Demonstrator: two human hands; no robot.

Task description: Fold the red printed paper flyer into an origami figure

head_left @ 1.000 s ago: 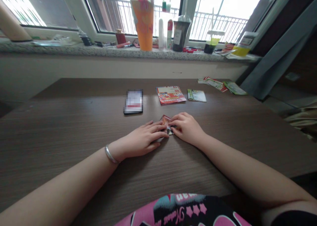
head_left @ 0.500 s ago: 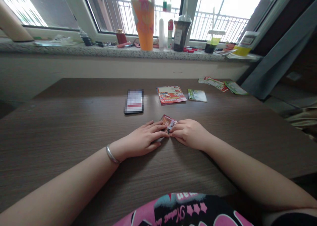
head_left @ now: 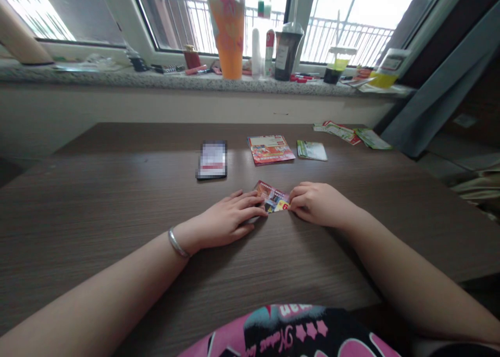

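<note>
A small colourful printed card (head_left: 273, 194) in red, purple and yellow lies on the dark wooden table in front of me. My left hand (head_left: 230, 219) rests flat with fingers stretched out, the fingertips covering the card's left part. At the card's right edge, my right hand (head_left: 318, 203) has its thumb and fingers pinched together on the corner. The palm side of that hand is hidden.
Beyond the hands lie a blurred-out phone-like rectangle (head_left: 212, 161), a stack of red printed cards (head_left: 271, 150) and a smaller green-and-white stack (head_left: 311, 150). More cards (head_left: 373, 138) are spread at the far right. Cups and bottles line the granite windowsill (head_left: 156, 81).
My right hand has slid right along the card, uncovering its middle and the yellow corner. My left hand stays in place on the card.
</note>
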